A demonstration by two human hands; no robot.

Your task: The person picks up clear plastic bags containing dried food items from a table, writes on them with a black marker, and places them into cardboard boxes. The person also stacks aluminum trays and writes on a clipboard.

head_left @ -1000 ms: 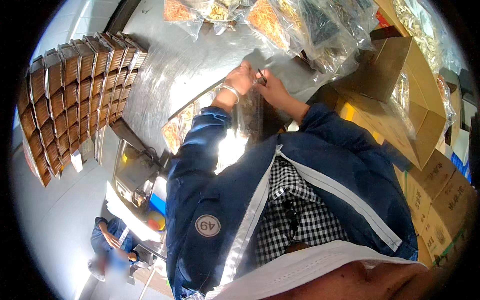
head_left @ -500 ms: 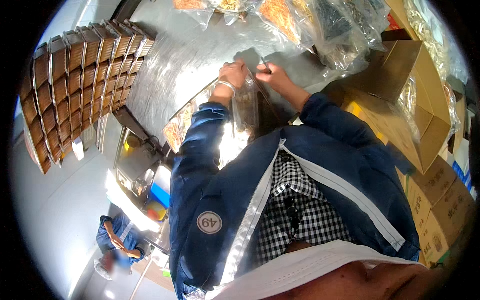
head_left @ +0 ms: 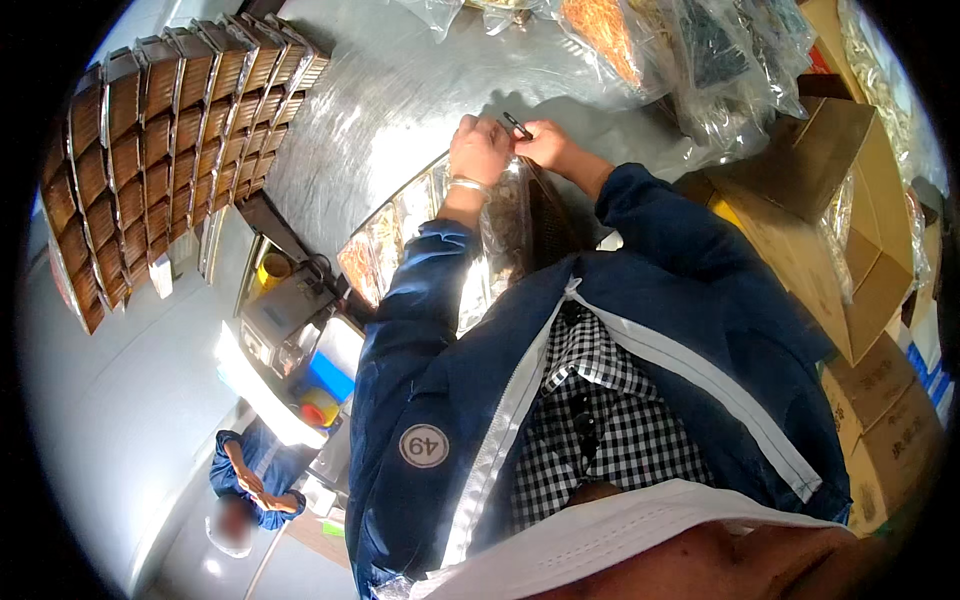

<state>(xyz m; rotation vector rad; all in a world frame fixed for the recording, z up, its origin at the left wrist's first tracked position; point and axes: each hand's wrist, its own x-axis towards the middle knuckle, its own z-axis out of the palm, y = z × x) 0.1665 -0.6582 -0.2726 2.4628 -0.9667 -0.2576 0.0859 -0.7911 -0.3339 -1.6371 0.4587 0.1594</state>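
Surrounding hands: tray stacks L, cdbd box R, bags ahead.

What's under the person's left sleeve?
Packaging with a clear, shiny surface shows on both sides of the left sleeve, with orange strands at its left end. Whatever lies directly beneath the sleeve is covered and cannot be seen.

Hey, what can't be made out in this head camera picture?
All in the head view:
Dark slim tool in the right grip: too small to identify.
Left grip: what its fingers touch is hidden beneath the hand itself.
Clear packages: partly covered by the left sleeve.
Orange-filled bag: cut off by the upper edge.
Co-worker's hands: too small to tell whether they hold anything.
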